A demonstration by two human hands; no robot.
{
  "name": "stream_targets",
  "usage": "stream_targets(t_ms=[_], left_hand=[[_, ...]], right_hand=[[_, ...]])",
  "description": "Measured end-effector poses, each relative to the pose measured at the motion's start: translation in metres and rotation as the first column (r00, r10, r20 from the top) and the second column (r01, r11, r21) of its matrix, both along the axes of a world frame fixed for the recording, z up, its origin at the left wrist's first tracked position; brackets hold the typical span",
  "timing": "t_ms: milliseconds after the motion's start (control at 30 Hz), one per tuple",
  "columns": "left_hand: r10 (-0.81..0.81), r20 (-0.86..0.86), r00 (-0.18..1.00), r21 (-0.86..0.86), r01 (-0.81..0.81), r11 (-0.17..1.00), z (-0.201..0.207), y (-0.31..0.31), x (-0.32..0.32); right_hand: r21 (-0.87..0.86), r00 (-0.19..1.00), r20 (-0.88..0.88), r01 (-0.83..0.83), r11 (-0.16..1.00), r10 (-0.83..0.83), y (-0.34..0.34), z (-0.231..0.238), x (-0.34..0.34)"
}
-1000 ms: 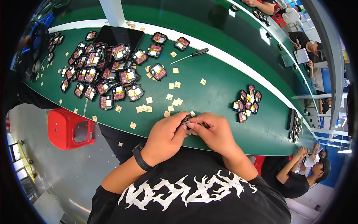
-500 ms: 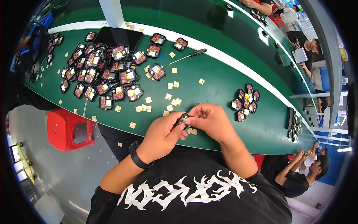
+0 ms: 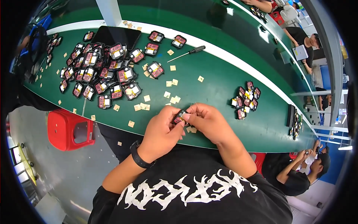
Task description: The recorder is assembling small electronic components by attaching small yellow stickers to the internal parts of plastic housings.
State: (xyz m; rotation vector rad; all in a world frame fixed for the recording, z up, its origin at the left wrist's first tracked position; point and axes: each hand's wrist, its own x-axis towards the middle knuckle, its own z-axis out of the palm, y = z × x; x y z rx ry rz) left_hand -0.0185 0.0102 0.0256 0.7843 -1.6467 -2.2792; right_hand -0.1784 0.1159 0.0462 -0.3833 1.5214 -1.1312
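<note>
A small black-cased electronic module (image 3: 179,116) with a red circuit board is held over the table's near edge. My left hand (image 3: 163,128) grips it from the left side, fingers closed round the case. My right hand (image 3: 206,121) is closed at its right side, the thumb pressing on its face and the index finger curled. A thin wire-like strand (image 3: 191,105) shows by the right fingertips, too fine to make out. Small beige square stickers (image 3: 191,129) lie on the table just below the hands.
Many similar modules (image 3: 90,58) are heaped at the left beside a black tray (image 3: 123,36). A smaller cluster (image 3: 246,99) sits at the right. A screwdriver (image 3: 188,53) lies toward the back. Red stool (image 3: 59,128) stands at left; a co-worker (image 3: 304,173) sits at right.
The module has tilted and shifted slightly left and up in my hands, showing more of its face. My right thumb stays on it. The view has shifted a little.
</note>
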Motion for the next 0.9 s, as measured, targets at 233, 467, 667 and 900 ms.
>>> stream_targets(t_ms=[233, 467, 667, 900], left_hand=[[-0.049, 0.037, 0.998, -0.053, 0.051, 0.997, -0.008, -0.002, 0.003], [-0.052, -0.013, 0.999, 0.059, 0.053, 0.997, -0.005, -0.006, 0.003], [-0.046, -0.156, 0.987, 0.095, 0.061, 0.994, -0.010, -0.006, 0.011], [-0.109, -0.162, 0.981, -0.070, 0.099, 0.993, -0.013, 0.001, 0.013]], right_hand=[[-0.056, 0.998, -0.039, -0.046, 0.997, 0.044, 0.002, -0.008, -0.002], [-0.008, 0.998, -0.011, -0.063, 0.998, 0.063, 0.000, 0.005, -0.005], [-0.063, 0.999, 0.000, -0.052, 0.997, 0.053, 0.006, 0.006, -0.005], [-0.135, 0.997, 0.019, -0.077, 0.988, 0.080, 0.015, -0.002, -0.008]])
